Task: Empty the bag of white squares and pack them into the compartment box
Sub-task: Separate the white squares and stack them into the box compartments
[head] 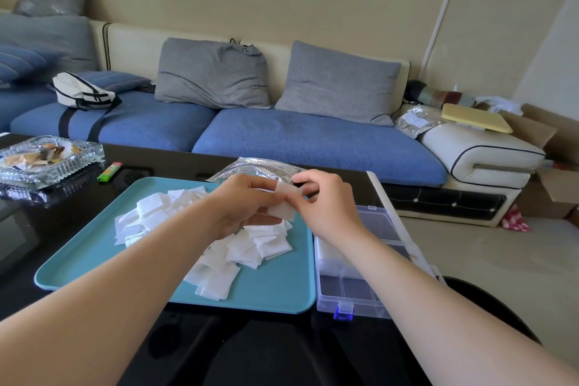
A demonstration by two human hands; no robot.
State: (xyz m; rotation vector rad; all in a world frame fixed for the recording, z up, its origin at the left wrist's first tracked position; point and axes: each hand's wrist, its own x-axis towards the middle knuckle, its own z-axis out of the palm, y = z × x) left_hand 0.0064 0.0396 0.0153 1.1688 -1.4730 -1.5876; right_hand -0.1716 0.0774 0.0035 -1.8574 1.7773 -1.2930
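Two broad surfaces carried the work: a dark glossy tabletop [78, 207] and, on it, a teal rectangular plastic tray [275, 285]. A clear plastic compartment box [376, 224] with a blue latch sat touching the tray's right edge, lid open. A loose pile of thin white squares [244, 247] lay spread across the tray's middle, and a crumpled silver foil bag [260, 168] lay at the tray's far edge, apparently emptied. Both hands hung over the pile. The left hand [241, 204] had its fingers curled round a small stack of white squares [283, 202], while the right hand [326, 200] pinched the stack's upper end between thumb and fingertips. The likeliest slip, as I judged it, was the stack fanning out on its way to the box, since thin light pieces slide on one another under a loose pinch. A stray square could then land in the wrong cell or on the seam between tray and box. A forearm swept low could drag the pile toward the tray's near rim. The box seemed close to the tabletop's right edge, so a nudge from the right wrist might push it toward the drop. One middle cell looked packed with white, and the far and near cells looked free. Room above tray and box was open. To the left, a square cut-glass ashtray [47, 160] and a green plastic lighter [109, 172] stood well apart from that path.
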